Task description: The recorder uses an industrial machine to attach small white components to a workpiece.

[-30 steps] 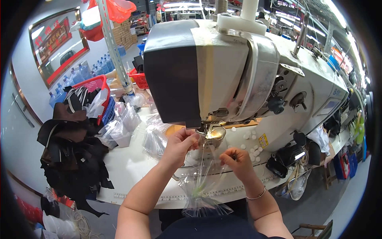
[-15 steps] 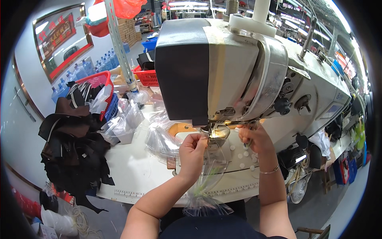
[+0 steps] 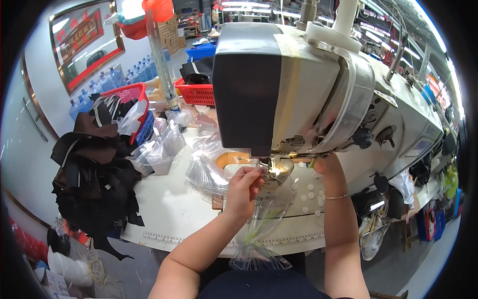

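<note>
Under the head of a large industrial sewing machine [image 3: 249, 89], my left hand [image 3: 242, 188] is closed in a pinch beside the lit needle area [image 3: 275, 171]. What its fingertips hold is too small to make out. Below it, a clear plastic sheet or bag [image 3: 256, 236] hangs over the table's front edge towards my lap. My right hand [image 3: 327, 167] is under the machine arm, its fingers curled and partly hidden. A small green thing [image 3: 311, 163] shows at its fingertips. Several white round discs [image 3: 310, 195] lie on the table just left of my right forearm.
Clear plastic bags [image 3: 206, 172] lie left of the needle area. A heap of black pieces [image 3: 94, 184] hangs over the table's left side, by a red basket [image 3: 141, 107]. Another red basket [image 3: 196, 93] stands behind. A ruler strip [image 3: 294, 239] runs along the front edge.
My left hand has drawn slightly down from the needle. My right hand has reached farther under the machine arm, hiding more of its fingers. The whole view has shifted a little.
</note>
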Available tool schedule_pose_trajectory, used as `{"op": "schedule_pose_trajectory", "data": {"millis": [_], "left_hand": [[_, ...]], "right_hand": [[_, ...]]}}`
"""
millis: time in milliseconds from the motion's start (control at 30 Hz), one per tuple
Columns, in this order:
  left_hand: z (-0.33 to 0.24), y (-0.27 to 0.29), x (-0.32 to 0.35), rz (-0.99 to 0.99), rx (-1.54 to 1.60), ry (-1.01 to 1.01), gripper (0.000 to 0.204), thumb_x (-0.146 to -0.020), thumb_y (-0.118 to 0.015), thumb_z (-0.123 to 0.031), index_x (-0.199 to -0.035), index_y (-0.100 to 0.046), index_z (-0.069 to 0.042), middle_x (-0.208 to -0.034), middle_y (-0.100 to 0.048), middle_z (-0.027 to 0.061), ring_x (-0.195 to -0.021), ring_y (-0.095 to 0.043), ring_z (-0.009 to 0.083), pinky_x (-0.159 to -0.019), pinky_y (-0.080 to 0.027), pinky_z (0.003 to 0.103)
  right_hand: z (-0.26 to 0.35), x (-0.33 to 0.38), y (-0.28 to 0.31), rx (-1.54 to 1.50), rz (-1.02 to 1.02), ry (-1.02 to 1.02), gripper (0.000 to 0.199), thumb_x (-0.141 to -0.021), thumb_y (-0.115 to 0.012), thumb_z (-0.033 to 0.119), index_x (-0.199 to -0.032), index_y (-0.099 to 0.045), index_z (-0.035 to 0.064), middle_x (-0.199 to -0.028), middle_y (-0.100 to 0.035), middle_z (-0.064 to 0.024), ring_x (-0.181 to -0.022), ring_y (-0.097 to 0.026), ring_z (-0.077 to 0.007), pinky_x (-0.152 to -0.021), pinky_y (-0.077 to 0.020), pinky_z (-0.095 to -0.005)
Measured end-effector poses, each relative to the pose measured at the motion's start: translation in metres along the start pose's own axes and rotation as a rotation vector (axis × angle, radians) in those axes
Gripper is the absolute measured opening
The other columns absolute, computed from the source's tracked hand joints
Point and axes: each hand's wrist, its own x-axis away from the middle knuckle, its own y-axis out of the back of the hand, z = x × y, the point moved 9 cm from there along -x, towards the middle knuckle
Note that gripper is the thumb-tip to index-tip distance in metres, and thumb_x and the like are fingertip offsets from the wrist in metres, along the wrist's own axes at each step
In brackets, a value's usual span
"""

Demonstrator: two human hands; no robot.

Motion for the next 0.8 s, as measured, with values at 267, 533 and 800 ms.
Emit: {"op": "schedule_pose_trajectory", "data": {"millis": [267, 533, 800], "left_hand": [[-0.004, -0.013, 0.015, -0.023, -0.153, -0.31, 0.011, -0.083, -0.059, -0.014, -0.078, -0.053, -0.006, -0.069, -0.051, -0.0019, -0.055, -0.039, 0.0028, -0.051, -0.032, 0.016], [-0.006, -0.016, 0.019, -0.036, -0.201, -0.375, 0.012, -0.083, -0.06, -0.016, -0.079, -0.053, -0.006, -0.068, -0.051, -0.0028, -0.055, -0.039, 0.0021, -0.05, -0.031, 0.015], [-0.016, -0.025, 0.018, -0.02, -0.332, -0.312, 0.015, -0.081, -0.062, -0.017, -0.081, -0.055, -0.004, -0.067, -0.052, -0.0029, -0.053, -0.041, 0.0024, -0.047, -0.032, 0.016]], "right_hand": [[-0.053, -0.068, -0.034, -1.754, -0.173, -0.006, 0.03, -0.084, -0.054, 0.022, -0.11, -0.047, 0.0085, -0.106, -0.05, -0.0028, -0.099, -0.048, -0.0137, -0.083, -0.0413, -0.0286], [-0.008, -0.02, -0.015, -1.471, -0.281, -0.221, 0.029, -0.083, -0.05, 0.013, -0.111, -0.049, 0.0055, -0.107, -0.052, -0.0048, -0.093, -0.051, -0.0141, -0.074, -0.043, -0.0295], [-0.029, 0.024, -0.027, -1.266, -0.168, -0.427, 0.028, -0.078, -0.052, 0.008, -0.106, -0.05, 0.0036, -0.089, -0.053, -0.0008, -0.072, -0.05, -0.0085, -0.057, -0.0394, -0.0252]]}}
